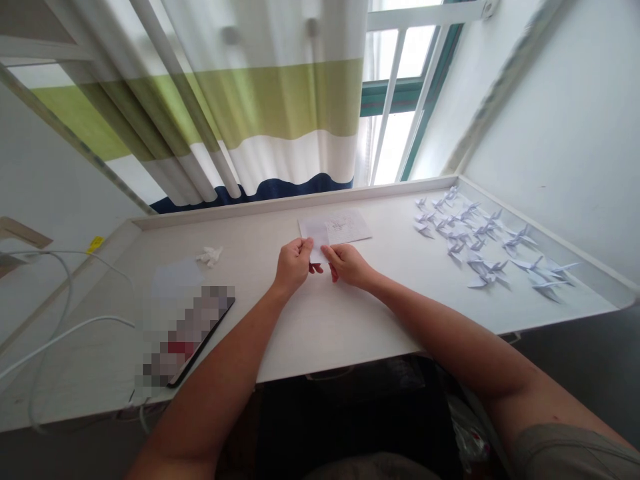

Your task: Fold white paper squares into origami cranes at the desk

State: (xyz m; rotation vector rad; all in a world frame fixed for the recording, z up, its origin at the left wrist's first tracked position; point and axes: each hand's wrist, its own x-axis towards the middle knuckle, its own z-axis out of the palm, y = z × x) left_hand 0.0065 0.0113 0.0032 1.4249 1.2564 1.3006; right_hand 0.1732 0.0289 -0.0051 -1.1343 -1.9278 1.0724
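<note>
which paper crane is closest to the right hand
The crane at the lower left of the group, nearest the right hand; all the others sit farther right along the desk.

Thin matt paper sheet, smooth pale laminate tabletop, soft striped cloth curtain

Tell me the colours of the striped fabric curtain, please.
Olive green, white and navy bands on the striped fabric curtain, seen in the head view.
</note>
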